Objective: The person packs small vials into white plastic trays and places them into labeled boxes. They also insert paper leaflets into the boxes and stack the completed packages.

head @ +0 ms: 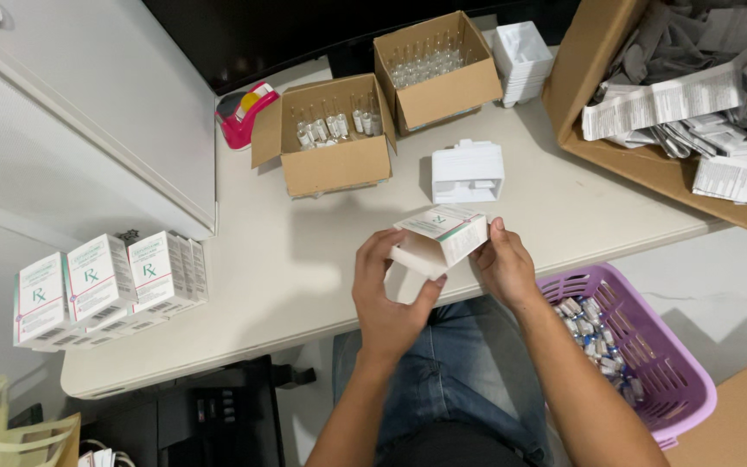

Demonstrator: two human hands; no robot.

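Observation:
A small white medicine carton (443, 235) with a green-marked face is held between both hands over the front edge of the pale table (287, 259). My left hand (388, 290) grips its open left end, thumb under the flap. My right hand (503, 264) steadies the right end with its fingers against the side. A white plastic insert tray (468, 171) lies on the table just beyond the carton.
Two open cardboard boxes of glass ampoules (330, 130) (432, 65) stand at the back, with stacked white trays (522, 56) beside them. Finished cartons (105, 285) line the left edge. A purple basket of vials (628, 346) sits right; a big box of paper leaflets (693, 112) upper right.

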